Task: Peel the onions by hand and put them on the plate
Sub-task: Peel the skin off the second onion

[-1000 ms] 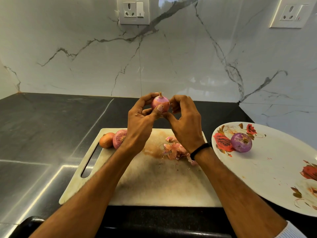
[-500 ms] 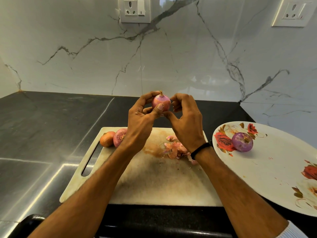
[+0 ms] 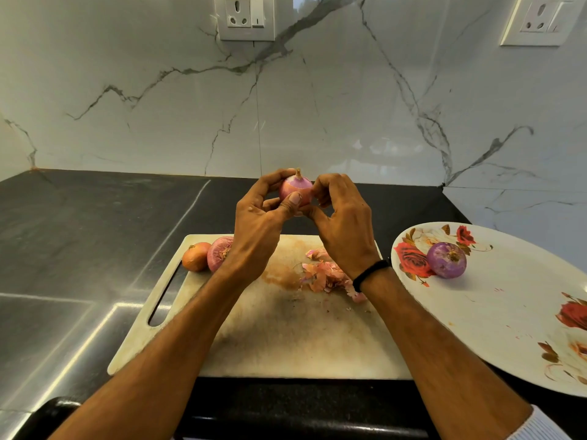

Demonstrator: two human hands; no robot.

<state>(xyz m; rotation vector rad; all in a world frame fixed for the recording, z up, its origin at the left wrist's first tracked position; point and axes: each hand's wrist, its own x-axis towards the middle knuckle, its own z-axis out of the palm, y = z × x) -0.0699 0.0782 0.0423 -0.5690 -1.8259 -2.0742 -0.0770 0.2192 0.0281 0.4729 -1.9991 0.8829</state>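
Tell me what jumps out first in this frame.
Centre frame, the held onion is up above the board, gripped between the left grip and right grip. To the right, a peeled onion sits on the floral plate. Two unpeeled onions lie at the board's far-left corner, and peels are piled beneath the right wrist.

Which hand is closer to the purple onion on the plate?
Right. Both hold the raised onion; the right hand is left of the purple onion, the left hand farther left.
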